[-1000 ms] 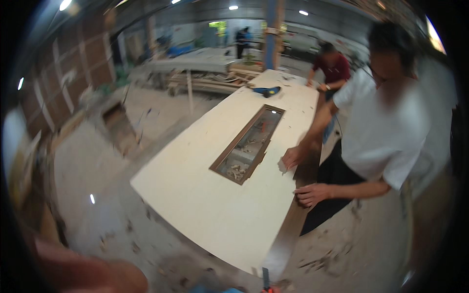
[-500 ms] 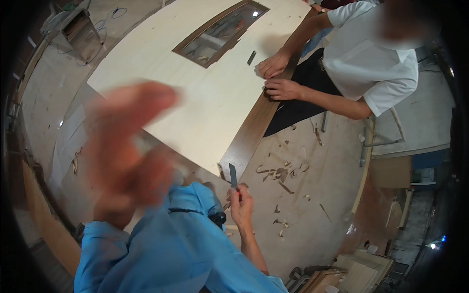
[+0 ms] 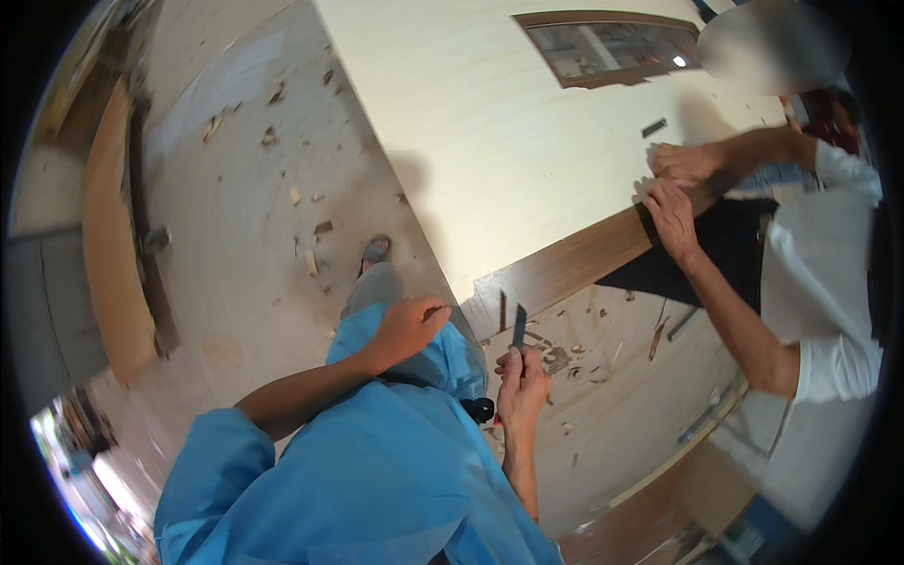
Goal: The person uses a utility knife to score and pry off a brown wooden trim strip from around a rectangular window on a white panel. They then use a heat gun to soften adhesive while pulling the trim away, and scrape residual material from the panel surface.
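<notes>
My right hand (image 3: 524,381) is closed round a flat, dark knife with a slanted tip (image 3: 520,327), held upright beside the near corner of a large pale panel (image 3: 452,179). A brown wood-grain strip (image 3: 574,259) runs along the panel's edge, with a dark reflection of the blade on it. My left hand (image 3: 411,330) is curled closed in front of my body, left of that corner; whether anything is in its fingers is hidden. A similar flat dark blade (image 3: 653,126) lies on the panel.
A co-worker in a white shirt (image 3: 819,273) leans at the right, both hands on the strip. The panel has a brown-framed window (image 3: 612,49). Wood shavings and scraps (image 3: 311,262) litter the floor. A curved wooden board (image 3: 118,235) stands at the left.
My left hand has dropped from high over the left side to near my waist, and its fingers have curled. The view has turned left; my right hand still grips the knife.
</notes>
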A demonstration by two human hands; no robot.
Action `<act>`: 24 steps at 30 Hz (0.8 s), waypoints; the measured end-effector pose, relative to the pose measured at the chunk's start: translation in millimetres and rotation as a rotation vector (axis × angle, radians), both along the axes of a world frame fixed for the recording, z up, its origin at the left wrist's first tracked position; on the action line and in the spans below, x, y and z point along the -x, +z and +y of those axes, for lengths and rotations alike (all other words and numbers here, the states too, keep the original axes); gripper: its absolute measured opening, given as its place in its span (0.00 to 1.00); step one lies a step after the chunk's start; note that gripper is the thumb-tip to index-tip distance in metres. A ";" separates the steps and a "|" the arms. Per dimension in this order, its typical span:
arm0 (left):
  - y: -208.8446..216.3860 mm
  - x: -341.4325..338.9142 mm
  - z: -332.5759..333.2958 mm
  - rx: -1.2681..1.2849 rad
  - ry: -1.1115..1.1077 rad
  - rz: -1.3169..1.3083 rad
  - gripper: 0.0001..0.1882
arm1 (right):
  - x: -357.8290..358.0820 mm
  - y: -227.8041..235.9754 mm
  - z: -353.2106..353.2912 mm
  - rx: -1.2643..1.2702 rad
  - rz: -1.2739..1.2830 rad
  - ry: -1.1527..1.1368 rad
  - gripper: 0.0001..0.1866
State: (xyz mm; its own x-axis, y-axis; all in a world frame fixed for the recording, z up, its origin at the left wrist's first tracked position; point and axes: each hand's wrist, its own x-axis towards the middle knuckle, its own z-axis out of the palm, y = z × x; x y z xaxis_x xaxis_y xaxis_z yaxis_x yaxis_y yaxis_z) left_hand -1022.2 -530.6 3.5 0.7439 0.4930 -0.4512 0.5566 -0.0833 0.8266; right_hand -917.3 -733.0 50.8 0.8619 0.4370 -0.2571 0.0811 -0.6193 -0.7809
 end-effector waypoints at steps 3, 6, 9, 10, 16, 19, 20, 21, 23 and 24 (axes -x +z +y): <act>5.2 -13.9 -55.9 -0.024 0.336 -0.123 0.08 | -32.4 -8.5 -11.7 0.007 -0.008 0.204 0.09; 4.8 -23.7 -86.4 -0.219 0.445 -0.254 0.12 | -58.5 -6.1 -10.9 0.022 0.011 0.295 0.11; 2.0 -27.4 -96.6 -0.379 0.450 -0.197 0.13 | -76.5 4.1 13.0 0.019 -0.106 0.419 0.12; 1.6 -29.3 -97.4 -0.390 0.451 -0.185 0.13 | -84.6 7.0 28.8 0.008 -0.100 0.455 0.12; 2.0 -37.7 -101.1 -0.430 0.509 -0.187 0.13 | -146.7 -16.0 188.4 -0.393 0.429 0.482 0.14; -3.2 -28.3 -108.6 -0.366 0.543 -0.188 0.12 | -173.3 -34.7 231.8 -0.376 0.136 0.452 0.18; -6.7 -21.3 -113.0 -0.367 0.554 -0.170 0.12 | -177.8 -38.2 232.3 -0.391 -0.023 0.448 0.19; -10.8 -12.0 -117.5 -0.378 0.570 -0.159 0.11 | -178.2 -39.9 226.8 -0.416 -0.188 0.447 0.20; -21.3 13.2 -125.2 -0.404 0.611 -0.107 0.12 | -165.5 -41.3 189.3 -0.383 -0.397 0.513 0.19; -27.6 27.5 -128.6 -0.329 0.688 -0.075 0.12 | -153.7 -40.9 164.7 -0.391 -0.486 0.620 0.17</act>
State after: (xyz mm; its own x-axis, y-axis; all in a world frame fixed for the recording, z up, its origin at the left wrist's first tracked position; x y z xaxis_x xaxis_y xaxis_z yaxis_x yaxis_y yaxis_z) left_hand -1049.7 -659.3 -24.0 0.2438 0.9563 -0.1614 0.5154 0.0133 0.8568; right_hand -763.6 -568.3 9.9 0.4156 0.8426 0.3425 0.6926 -0.0491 -0.7196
